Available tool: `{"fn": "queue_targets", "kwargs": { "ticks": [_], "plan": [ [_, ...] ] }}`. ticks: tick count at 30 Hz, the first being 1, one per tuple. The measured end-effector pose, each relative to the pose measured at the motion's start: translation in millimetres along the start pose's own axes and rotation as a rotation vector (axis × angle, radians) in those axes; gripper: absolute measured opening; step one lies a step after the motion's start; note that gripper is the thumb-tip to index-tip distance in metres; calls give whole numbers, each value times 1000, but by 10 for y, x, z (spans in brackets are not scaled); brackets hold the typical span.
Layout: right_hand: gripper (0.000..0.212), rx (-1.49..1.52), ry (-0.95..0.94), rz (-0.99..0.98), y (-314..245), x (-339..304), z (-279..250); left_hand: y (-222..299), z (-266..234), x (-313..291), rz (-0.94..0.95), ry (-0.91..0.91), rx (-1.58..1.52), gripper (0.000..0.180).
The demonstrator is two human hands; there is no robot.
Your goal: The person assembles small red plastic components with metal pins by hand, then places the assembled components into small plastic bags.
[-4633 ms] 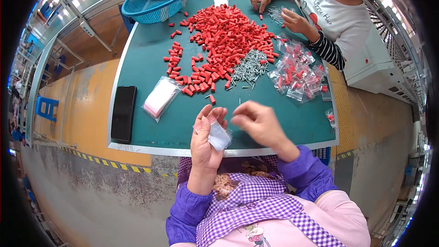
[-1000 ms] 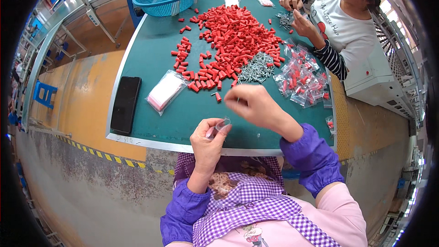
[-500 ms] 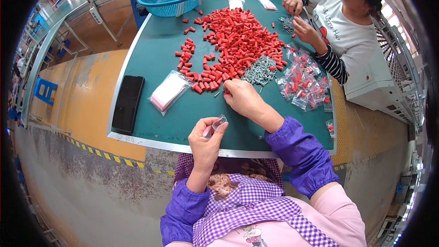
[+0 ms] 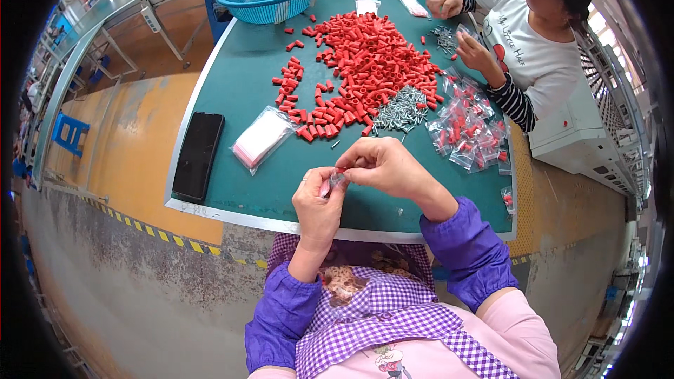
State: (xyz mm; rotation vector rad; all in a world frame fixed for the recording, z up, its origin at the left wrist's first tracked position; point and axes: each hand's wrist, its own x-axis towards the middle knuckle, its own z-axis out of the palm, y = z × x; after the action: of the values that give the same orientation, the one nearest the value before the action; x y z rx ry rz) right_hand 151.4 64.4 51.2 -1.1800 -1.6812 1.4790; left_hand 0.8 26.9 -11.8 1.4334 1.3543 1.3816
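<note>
Red plugs (image 4: 365,63) and screws (image 4: 400,110) heaped beyond, left hand (image 4: 319,203) and right hand (image 4: 385,167) pinching small clear bag (image 4: 334,181)

Green-topped work table (image 4: 239,63) with metal edging over an orange floor (image 4: 133,140) striped yellow-black along a grey concrete strip (image 4: 126,288), blue stool (image 4: 69,132) at left, bright daylight overhead.

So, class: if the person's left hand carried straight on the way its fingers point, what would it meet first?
Probably the right hand, which already meets the left hand at the small clear bag; beyond it lies the screw pile.
</note>
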Motion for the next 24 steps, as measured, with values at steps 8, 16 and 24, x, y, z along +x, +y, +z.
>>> {"fn": "queue_targets", "kwargs": {
  "ticks": [8,16,24],
  "plan": [
    [10,-474,143,-421,-20,19,226,-130,-7,5,4,5,-36,11],
    [6,-266,-74,-264,-100,-454,525,-80,-303,142,-243,-46,-502,13],
    [53,-396,-468,149,849,-548,1414,-79,-655,211,-253,-41,-555,15]
  ]
}}
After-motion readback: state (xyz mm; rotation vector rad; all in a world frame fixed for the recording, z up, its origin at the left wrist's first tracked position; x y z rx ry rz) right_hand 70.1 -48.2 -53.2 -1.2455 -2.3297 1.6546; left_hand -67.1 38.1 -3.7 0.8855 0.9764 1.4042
